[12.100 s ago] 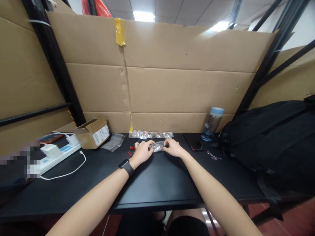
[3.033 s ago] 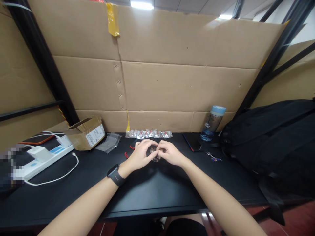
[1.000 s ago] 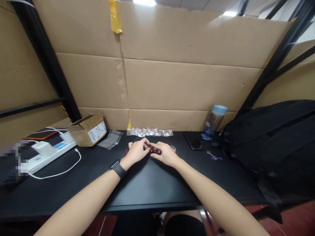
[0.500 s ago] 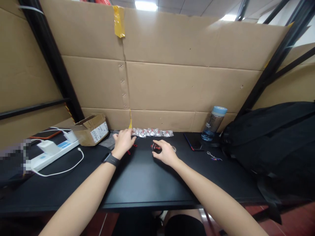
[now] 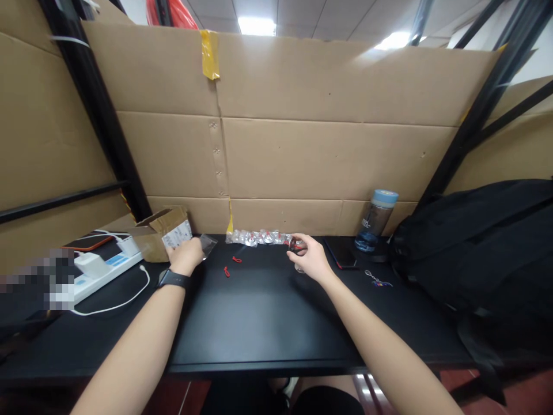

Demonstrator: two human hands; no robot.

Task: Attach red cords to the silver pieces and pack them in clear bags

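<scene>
My left hand [image 5: 186, 256], with a dark watch at the wrist, is beside the small cardboard box [image 5: 158, 239]. A clear plastic bag [image 5: 209, 246] shows at its fingers, which seem closed on it. My right hand [image 5: 309, 257] grips a small round clear item [image 5: 298, 246] with some red in it, lifted a little over the black table [image 5: 242, 323]. Behind the hands lies a row of several clear-wrapped small items [image 5: 254, 237]. Two red cord loops [image 5: 237, 259] rest on the table between the hands.
At the left are a white power strip [image 5: 97, 276] with plugs and a white cable [image 5: 125, 305]. On the right are a phone [image 5: 342, 253], a bottle [image 5: 375, 222], a keychain [image 5: 378, 282] and a black backpack [image 5: 479, 253]. A cardboard wall [image 5: 294, 155] stands behind.
My left hand has moved left from the wrapped row to the box and plastic bag. My right hand has moved right and slightly up, still holding the round item. The red loops are now uncovered.
</scene>
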